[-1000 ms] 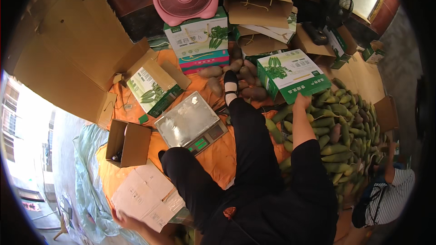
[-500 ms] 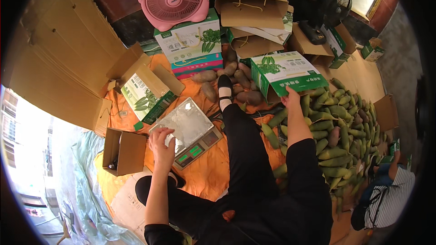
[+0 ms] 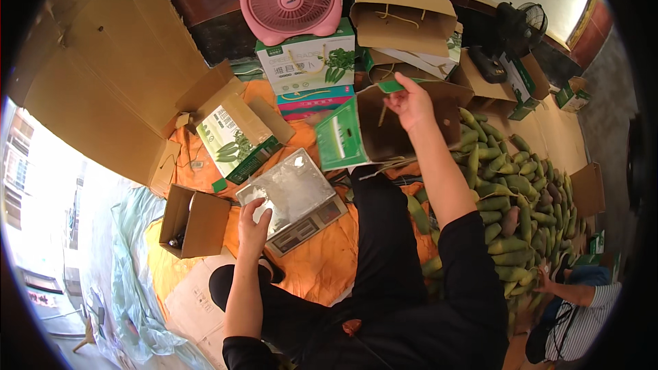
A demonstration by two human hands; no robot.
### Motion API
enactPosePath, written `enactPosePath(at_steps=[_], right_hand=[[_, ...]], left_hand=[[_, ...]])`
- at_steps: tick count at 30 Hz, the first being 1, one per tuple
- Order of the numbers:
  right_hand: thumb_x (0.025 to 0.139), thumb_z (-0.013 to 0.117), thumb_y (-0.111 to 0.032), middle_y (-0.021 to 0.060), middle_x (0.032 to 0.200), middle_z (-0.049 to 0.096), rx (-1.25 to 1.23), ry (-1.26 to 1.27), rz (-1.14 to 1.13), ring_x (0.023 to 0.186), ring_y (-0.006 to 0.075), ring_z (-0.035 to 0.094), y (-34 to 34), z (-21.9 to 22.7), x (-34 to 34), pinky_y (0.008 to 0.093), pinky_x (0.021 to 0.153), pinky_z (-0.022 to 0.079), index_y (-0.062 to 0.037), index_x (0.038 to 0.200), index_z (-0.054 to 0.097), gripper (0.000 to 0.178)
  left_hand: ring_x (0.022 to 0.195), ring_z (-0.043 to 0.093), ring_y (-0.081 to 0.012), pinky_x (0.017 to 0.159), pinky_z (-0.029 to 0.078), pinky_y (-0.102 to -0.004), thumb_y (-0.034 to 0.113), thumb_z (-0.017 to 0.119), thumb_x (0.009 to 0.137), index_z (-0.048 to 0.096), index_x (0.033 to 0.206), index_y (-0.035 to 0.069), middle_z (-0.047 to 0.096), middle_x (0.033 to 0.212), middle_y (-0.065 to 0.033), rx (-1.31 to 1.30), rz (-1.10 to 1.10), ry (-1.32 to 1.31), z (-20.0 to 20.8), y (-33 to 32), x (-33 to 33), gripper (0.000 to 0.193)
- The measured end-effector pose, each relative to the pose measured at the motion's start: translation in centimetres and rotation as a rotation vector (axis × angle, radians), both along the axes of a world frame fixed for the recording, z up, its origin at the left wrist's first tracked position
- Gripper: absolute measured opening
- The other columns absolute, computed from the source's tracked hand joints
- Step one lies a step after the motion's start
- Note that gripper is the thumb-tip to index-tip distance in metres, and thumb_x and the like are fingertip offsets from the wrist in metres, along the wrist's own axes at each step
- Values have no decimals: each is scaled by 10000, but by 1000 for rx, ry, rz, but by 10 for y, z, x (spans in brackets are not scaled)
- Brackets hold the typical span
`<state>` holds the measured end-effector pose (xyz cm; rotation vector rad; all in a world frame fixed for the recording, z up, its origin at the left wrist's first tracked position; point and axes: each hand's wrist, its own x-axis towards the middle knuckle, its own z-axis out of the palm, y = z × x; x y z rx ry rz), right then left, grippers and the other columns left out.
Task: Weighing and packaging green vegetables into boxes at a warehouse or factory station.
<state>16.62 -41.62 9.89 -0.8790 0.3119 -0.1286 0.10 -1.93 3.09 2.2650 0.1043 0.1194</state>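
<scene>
"Green, that carton point(image 3: 340, 138) in the middle of the scene — who has hold of it?"

"The right hand point(image 3: 413, 106). Its thumb and fingers are closed on a flap at the upper edge, and the carton is tilted, its brown inside showing. Its near edge sits at the far end of the person's right leg point(image 3: 384, 233)."

"And the left hand point(image 3: 253, 229)?"

"Bare, with thumb and fingers curved and a gap between them. It's at the near left corner of the scale point(image 3: 288, 185); I can't tell whether it touches."

"What is the scale on?"

"An orange sheet point(image 3: 319, 267). A small open box point(image 3: 209, 223) stands just left of it, and a printed box point(image 3: 236, 138) lies on the far left side."

"The heap on the right?"

"Green radishes point(image 3: 510, 185), with a few reddish ones among them. At its near right side is another person's hand point(image 3: 545, 277) — a striped sleeve point(image 3: 606, 296) goes with it."

"Anything at the far side?"

"A pink fan point(image 3: 290, 1) on stacked boxes, and a black fan point(image 3: 514, 31) farther right."
</scene>
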Motion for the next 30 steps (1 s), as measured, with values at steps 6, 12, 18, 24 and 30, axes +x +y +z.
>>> enactPosePath(at_steps=[6,12,18,24,30], right_hand=[[810,682,-232,34,719,648,8,-109,181,580,120,585,128,32,-37,249,514,452,-57,838,637,183],[865,618,-237,26,789,657,18,-113,432,657,109,596,226,17,-75,241,571,445,-53,904,641,190],[877,604,-321,96,1066,616,-223,-334,776,884,140,594,268,-19,-76,257,726,475,-12,1122,573,396],[625,755,-502,45,1214,559,-1806,-536,877,1163,253,481,231,-53,-62,528,945,351,-167,1183,585,673],[774,549,-68,16,881,615,-2043,-606,505,977,213,536,188,-102,-41,600,972,276,-146,862,680,176]], left_hand=[[1189,487,-269,956,403,-434,228,628,855,481,1282,57,514,1274,-122,-312,37,7,10,0,-3,483],[1321,332,-310,1013,371,-399,277,604,882,220,1446,59,265,1456,-164,-443,-98,-148,10,13,-5,717],[1240,427,-334,998,391,-412,25,611,763,293,1411,55,379,1346,-186,-364,267,3,-2,28,4,723],[1200,489,-300,988,396,-372,-58,541,732,337,1395,70,411,1385,-170,-325,496,134,-63,88,5,706],[1238,422,-334,1021,359,-425,54,620,765,288,1418,94,363,1397,-173,-268,484,27,-21,50,2,733]])
